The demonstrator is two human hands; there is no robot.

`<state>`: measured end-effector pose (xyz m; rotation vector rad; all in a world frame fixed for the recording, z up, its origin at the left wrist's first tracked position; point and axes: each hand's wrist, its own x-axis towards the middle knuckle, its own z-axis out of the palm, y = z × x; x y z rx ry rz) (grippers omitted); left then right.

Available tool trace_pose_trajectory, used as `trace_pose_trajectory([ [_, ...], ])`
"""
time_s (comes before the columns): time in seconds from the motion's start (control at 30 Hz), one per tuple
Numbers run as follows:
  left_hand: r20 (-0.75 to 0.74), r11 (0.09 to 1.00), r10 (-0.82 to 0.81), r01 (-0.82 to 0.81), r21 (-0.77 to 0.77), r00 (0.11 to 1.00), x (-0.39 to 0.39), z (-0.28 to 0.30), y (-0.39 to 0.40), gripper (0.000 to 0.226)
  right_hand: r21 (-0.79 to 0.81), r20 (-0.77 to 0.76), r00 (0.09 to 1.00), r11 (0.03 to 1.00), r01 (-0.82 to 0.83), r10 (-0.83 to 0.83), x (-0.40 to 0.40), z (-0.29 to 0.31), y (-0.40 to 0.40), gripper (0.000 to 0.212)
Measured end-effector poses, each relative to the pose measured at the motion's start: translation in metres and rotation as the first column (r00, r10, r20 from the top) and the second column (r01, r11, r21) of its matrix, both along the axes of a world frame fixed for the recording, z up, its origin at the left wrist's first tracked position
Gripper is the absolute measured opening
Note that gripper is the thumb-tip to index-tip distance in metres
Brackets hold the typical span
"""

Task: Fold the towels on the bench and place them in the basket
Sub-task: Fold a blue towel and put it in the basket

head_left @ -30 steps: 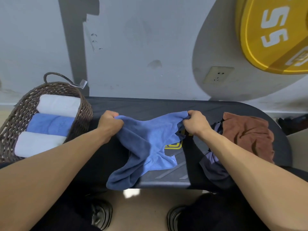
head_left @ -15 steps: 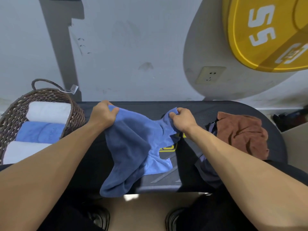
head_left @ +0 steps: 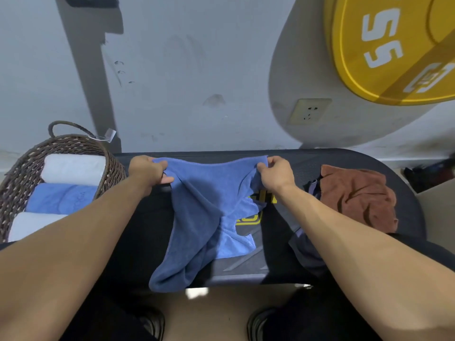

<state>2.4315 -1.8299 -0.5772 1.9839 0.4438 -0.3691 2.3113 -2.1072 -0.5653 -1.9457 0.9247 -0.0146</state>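
- Now the left hand (head_left: pixel 147 169) and right hand (head_left: pixel 277 172) are each pinching a far corner of the blue towel (head_left: pixel 204 212), grips clenched.
- Its near end is drooping over the tabletop (head_left: pixel 246 269) edge.
- Rolled towels are lying in the basket (head_left: pixel 110 168) at left.

A scuffed grey wall (head_left: pixel 184 70) carries a socket (head_left: pixel 309 111). A yellow weight plate (head_left: pixel 394 45) hangs upper right. The floor (head_left: pixel 216 313) is tan.

Basket (head_left: pixel 112 168) with rolled towels (head_left: pixel 71 168) stands left of the bench (head_left: pixel 307 161); crumpled towel (head_left: pixel 357 195) lies right.
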Motion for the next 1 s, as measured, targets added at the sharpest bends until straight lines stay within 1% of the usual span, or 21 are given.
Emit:
trace_pose_trajectory([
  [0.03,-0.006,0.998,0.032,-0.032,-0.045,0.999,0.003,-0.001,-0.001,0.019,0.05,0.051,0.998,0.998,0.033,-0.035,0.003,0.003,0.0,0.011],
  [0.07,0.005,0.999,0.023,-0.023,-0.04,1.0,0.005,-0.001,-0.002,0.017,0.083,0.075,0.996,0.996,0.039,-0.046,0.006,0.005,-0.001,0.012],
  [0.13,0.037,0.998,-0.054,0.054,0.017,0.998,0.002,0.001,-0.005,0.01,0.097,0.06,0.998,0.995,-0.006,0.0,0.008,0.009,-0.001,0.013],
  [0.17,0.039,0.988,-0.116,0.111,0.109,0.992,-0.001,0.002,-0.005,0.026,0.078,0.015,0.999,0.996,-0.047,0.046,0.007,0.01,-0.002,0.015],
  [0.2,0.034,0.953,-0.194,0.181,0.242,0.98,-0.006,0.002,-0.004,0.044,0.05,-0.063,0.993,0.994,-0.094,0.098,0.003,0.01,-0.003,0.017],
  [0.23,0.025,0.896,-0.266,0.238,0.375,0.964,-0.014,0.004,-0.004,0.055,0.033,-0.167,0.975,0.989,-0.144,0.147,-0.002,0.009,-0.005,0.016],
  [0.27,0.034,0.838,-0.328,0.274,0.472,0.944,-0.023,0.005,-0.003,0.058,0.044,-0.28,0.941,0.982,-0.186,0.191,-0.008,0.009,-0.006,0.014],
  [0.3,0.048,0.798,-0.38,0.301,0.522,0.924,-0.035,0.009,-0.004,0.056,0.083,-0.37,0.9,0.973,-0.215,0.23,-0.014,0.008,-0.007,0.013],
  [0.37,0.095,0.76,-0.508,0.394,0.516,0.856,-0.06,0.012,-0.005,0.047,0.143,-0.442,0.84,0.949,-0.28,0.314,-0.024,0.007,-0.004,0.013],
  [0.4,0.107,0.732,-0.597,0.485,0.479,0.795,-0.073,0.011,-0.004,0.044,0.132,-0.444,0.815,0.926,-0.353,0.374,-0.027,0.006,-0.001,0.019],
  [0.43,0.09,0.667,-0.694,0.591,0.453,0.714,-0.087,0.009,-0.001,0.046,0.093,-0.444,0.779,0.888,-0.45,0.442,-0.03,0.005,0.004,0.029],
  [0.47,0.05,0.567,-0.786,0.685,0.458,0.617,-0.099,0.006,0.004,0.051,0.033,-0.454,0.738,0.838,-0.545,0.498,-0.034,0.003,0.011,0.038],
  [0.5,-0.011,0.448,-0.855,0.748,0.489,0.519,-0.107,0.002,0.01,0.058,-0.049,-0.458,0.712,0.785,-0.618,0.532,-0.039,0.0,0.018,0.043],
  [0.53,-0.053,0.355,-0.893,0.771,0.528,0.447,-0.111,-0.003,0.015,0.062,-0.132,-0.448,0.705,0.739,-0.66,0.55,-0.044,-0.004,0.024,0.042],
  [0.57,-0.07,0.308,-0.908,0.77,0.558,0.414,-0.113,-0.007,0.019,0.065,-0.201,-0.429,0.708,0.705,-0.68,0.561,-0.048,-0.007,0.029,0.037],
  [0.6,-0.061,0.309,-0.908,0.761,0.57,0.415,-0.113,-0.009,0.022,0.067,-0.246,-0.415,0.707,0.677,-0.693,0.573,-0.051,-0.009,0.032,0.032],
  [0.67,-0.064,0.334,-0.893,0.751,0.569,0.445,-0.112,-0.01,0.021,0.069,-0.255,-0.418,0.688,0.65,-0.716,0.593,-0.053,-0.004,0.036,0.023],
  [0.7,-0.082,0.323,-0.89,0.747,0.58,0.448,-0.112,-0.009,0.02,0.07,-0.23,-0.445,0.668,0.645,-0.729,0.596,-0.051,0.003,0.035,0.021],
  [0.8,-0.146,0.263,-0.885,0.733,0.628,0.443,-0.109,-0.007,0.017,0.067,-0.107,-0.622,0.541,0.622,-0.776,0.567,-0.04,0.034,0.017,0.014],
  [0.9,-0.207,0.22,-0.877,0.744,0.631,0.434,-0.106,-0.004,0.015,0.06,0.004,-0.782,0.382,0.616,-0.788,0.493,-0.039,0.057,-0.009,0.028],
  [1.0,-0.244,0.191,-0.871,0.751,0.633,0.427,-0.106,-0.002,0.011,0.056,0.096,-0.915,0.142,0.546,-0.832,0.378,-0.054,0.053,-0.018,0.024],
])
